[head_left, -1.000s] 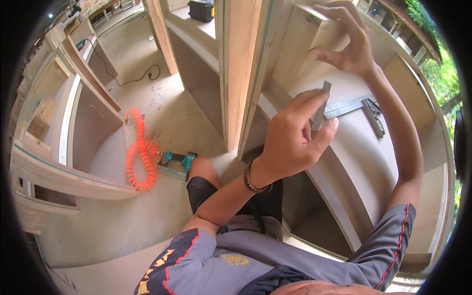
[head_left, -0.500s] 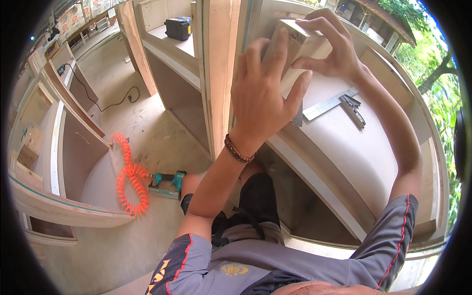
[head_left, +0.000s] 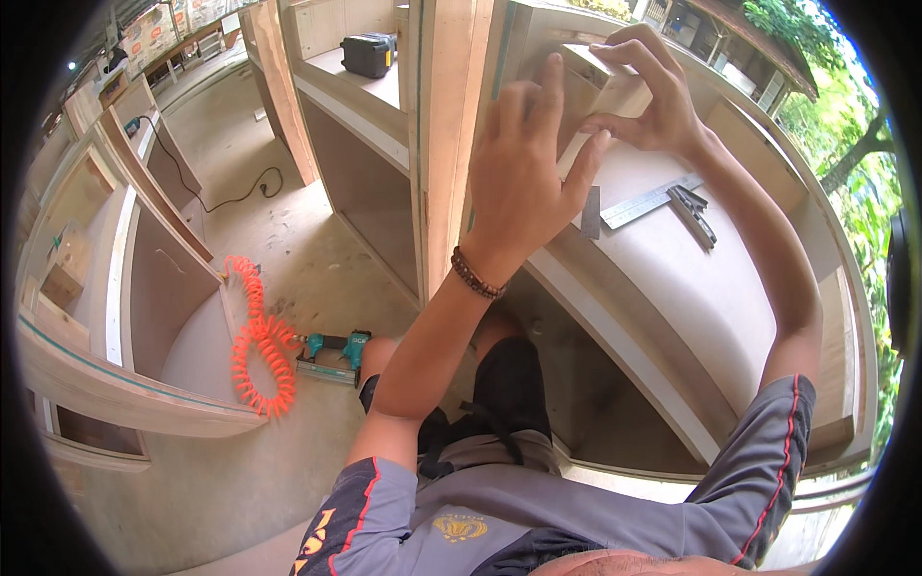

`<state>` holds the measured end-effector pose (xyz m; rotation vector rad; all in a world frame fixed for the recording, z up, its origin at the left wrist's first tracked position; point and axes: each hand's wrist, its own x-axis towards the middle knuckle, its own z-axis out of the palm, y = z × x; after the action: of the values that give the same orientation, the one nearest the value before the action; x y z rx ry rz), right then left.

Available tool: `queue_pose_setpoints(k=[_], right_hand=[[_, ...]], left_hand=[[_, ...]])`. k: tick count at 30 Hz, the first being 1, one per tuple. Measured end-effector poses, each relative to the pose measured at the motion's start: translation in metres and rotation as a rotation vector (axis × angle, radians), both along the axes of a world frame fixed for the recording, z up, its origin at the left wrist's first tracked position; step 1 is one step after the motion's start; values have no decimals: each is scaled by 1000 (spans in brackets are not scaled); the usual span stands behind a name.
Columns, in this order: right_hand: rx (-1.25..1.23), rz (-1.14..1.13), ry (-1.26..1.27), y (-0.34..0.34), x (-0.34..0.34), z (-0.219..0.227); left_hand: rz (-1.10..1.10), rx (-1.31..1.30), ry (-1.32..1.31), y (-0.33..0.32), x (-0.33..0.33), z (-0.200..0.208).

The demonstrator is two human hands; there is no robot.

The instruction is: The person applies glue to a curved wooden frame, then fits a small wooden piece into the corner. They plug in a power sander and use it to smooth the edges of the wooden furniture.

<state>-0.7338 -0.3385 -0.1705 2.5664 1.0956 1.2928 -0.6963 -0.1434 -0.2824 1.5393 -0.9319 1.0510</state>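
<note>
My right hand (head_left: 658,91) curls its thumb and fingers round a pale wooden block (head_left: 615,94) at the top of the cabinet panel. My left hand (head_left: 528,168), a beaded bracelet on its wrist, is beside the block with thumb and fingers spread. Some of its fingers are smeared by motion, and they hide part of the wood behind. Below the left thumb, a narrow dark grey strip (head_left: 591,213) shows on the panel. A combination square (head_left: 658,204), steel rule with a dark head, lies on the pale panel (head_left: 691,278) below my right hand.
Left of my knees, a teal nail gun (head_left: 336,355) with a coiled orange air hose (head_left: 264,365) rests on the floor. Upright wooden frame posts (head_left: 451,125) stand close by my left arm. A black case (head_left: 369,56) sits on a shelf beyond; more cabinet frames (head_left: 144,259) line the left.
My left hand has shifted slightly right, its fingers moving beside the block. The right hand stays at the block. The view has turned slightly, moving the surroundings right.
</note>
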Motion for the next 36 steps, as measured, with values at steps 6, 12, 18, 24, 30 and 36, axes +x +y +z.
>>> queue_pose_setpoints(k=[6,12,18,24,30,36], right_hand=[[28,-13,36,1,1,1],[157,-42,99,-32,15,-18],[182,-36,110,-46,26,-23],[43,-96,44,-30,26,-18],[165,-112,84,-77,22,-44],[103,-94,161,17,13,-1]], left_hand=[[30,55,32,11,-4,-1],[-39,77,175,43,-18,-42],[-205,25,430,90,-27,-67],[-235,-193,510,105,-2,-101],[-199,-128,728,102,12,-160],[-131,59,1190,105,-26,-160]])
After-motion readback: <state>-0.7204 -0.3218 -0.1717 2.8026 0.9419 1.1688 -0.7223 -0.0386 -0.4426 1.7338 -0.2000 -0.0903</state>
